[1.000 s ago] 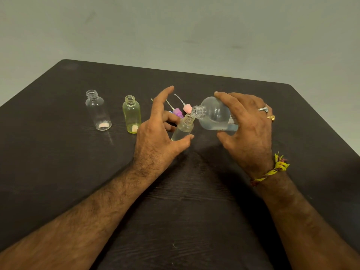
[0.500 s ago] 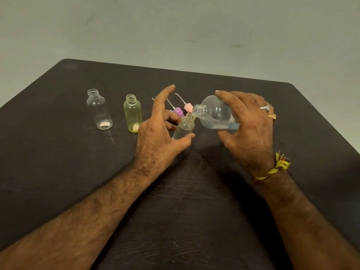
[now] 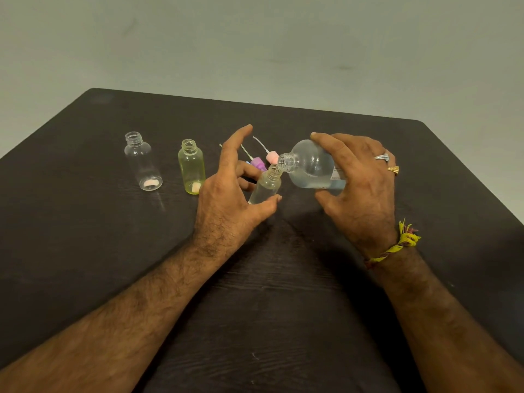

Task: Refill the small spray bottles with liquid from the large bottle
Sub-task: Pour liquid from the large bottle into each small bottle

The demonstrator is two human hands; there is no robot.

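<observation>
A: Now, where is the large bottle (image 3: 312,165)?

B: I see it tipped, mouth touching the neck of the small bottle (image 3: 265,185); my right hand (image 3: 360,188) grasps it, my left hand (image 3: 226,199) steadies the small one.

A: Changed?

B: Barely since a second ago; pouring continues, I judge. Clear bottle (image 3: 141,163) and yellow bottle (image 3: 191,165) wait on the table (image 3: 85,236).

One camera sits on my head, looking forward and down over the dark table (image 3: 85,251). My forearms enter from the bottom edge and my left hand (image 3: 226,199) and right hand (image 3: 365,194) meet near the middle of the frame, close in. The wide angle takes in the table's far edge and the pale floor (image 3: 255,46) beyond.
</observation>
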